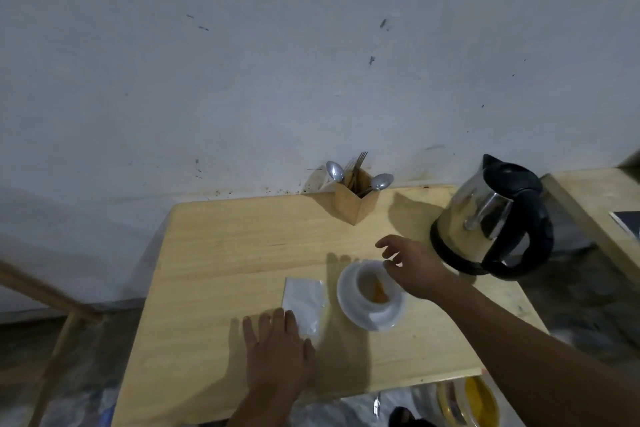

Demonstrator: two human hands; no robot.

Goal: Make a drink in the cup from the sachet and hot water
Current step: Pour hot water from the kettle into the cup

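Observation:
A white cup with orange powder in its bottom stands on a white saucer near the middle of the wooden table. Left of it lies a silvery sachet, flat on the wood. My left hand rests flat on the table with its fingertips on the sachet's near end. My right hand hovers over the cup's far right rim, fingers spread and holding nothing. A steel kettle with a black handle and base stands to the right of that hand.
A wooden holder with spoons and forks stands at the table's back edge by the wall. Another wooden surface sits at the far right. A wooden frame is at the left. Yellow items lie below the table's front edge.

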